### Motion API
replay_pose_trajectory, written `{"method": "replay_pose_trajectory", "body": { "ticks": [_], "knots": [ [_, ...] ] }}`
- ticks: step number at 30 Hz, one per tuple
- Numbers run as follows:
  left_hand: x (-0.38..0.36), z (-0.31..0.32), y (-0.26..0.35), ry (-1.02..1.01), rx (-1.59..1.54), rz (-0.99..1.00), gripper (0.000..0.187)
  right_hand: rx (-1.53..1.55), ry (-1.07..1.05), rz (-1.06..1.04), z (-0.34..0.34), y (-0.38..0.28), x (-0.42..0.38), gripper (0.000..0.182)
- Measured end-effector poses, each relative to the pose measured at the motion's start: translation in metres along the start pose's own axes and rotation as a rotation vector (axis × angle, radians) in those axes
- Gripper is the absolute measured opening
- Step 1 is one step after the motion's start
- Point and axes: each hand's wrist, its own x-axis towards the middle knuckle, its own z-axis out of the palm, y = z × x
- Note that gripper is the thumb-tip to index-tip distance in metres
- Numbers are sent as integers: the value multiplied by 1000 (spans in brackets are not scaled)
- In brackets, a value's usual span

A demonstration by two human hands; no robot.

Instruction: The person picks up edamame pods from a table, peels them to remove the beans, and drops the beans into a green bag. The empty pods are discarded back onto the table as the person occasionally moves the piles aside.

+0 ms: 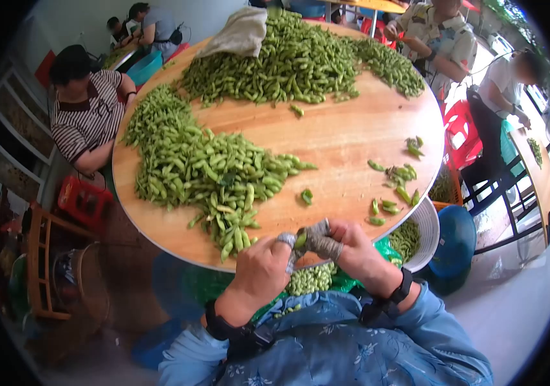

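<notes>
Both hands meet at the near edge of a round wooden table (326,141). My left hand (265,264) is closed, with wrapped fingertips around a green pod (300,240). My right hand (352,251), also with taped fingers, pinches at the same pod from the other side. Below them, shelled beans (311,280) lie on green plastic over my lap. A heap of pods (204,164) spreads over the table's left side. Several loose pods (400,174) lie on the right, and a single pod (306,196) rests just beyond my hands.
A larger pod heap (288,61) with a cloth (236,32) stands at the back. A person in stripes (91,106) sits left; others are at the back and right. A white basket of pods (429,235) and a blue tub (453,241) are at the right.
</notes>
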Motion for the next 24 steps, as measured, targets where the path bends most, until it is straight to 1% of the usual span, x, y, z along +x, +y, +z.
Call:
{"method": "replay_pose_trajectory", "body": {
  "ticks": [4,7,8,9,10,11,13,14,15,17,18,19,21,22,24],
  "knots": [
    [-3,1,-2,26,35,38,26,9,22,9,1,6,3,15],
    [-9,7,-5,15,-5,22,25,122,-11,28,2,12,6,17],
    [-11,9,-5,32,-37,5,25,129,-12,63,2,11,6,17],
    [-11,9,-6,49,-66,-10,24,103,-41,50,-1,17,8,16],
    [-9,9,-3,69,-207,-61,17,105,-52,18,0,20,9,16],
    [-10,10,-2,74,-205,-48,17,108,-62,-11,0,22,9,15],
    [-11,11,1,96,-563,-285,9,106,-67,-29,-1,23,7,14],
    [-8,11,4,150,-663,-301,9,16,-65,-88,-1,25,7,14],
    [-4,10,3,149,-662,-301,9,-73,-65,-144,-1,26,7,15],
    [-6,5,4,-8,-986,-639,11,-183,-17,-232,-1,29,5,16],
    [-2,-2,10,-54,-985,-664,14,-280,-20,-214,-1,22,1,17],
    [-6,4,5,-74,-985,-591,13,-239,-35,-226,1,16,-2,13],
    [-16,16,3,-42,-822,-426,7,-425,-41,-256,2,6,-6,10],
    [-19,15,4,-42,-827,-473,7,-408,-64,-219,2,10,-6,10],
    [-18,10,5,-192,-908,-556,17,-816,-46,-466,-2,15,-8,14]
  ]
}}
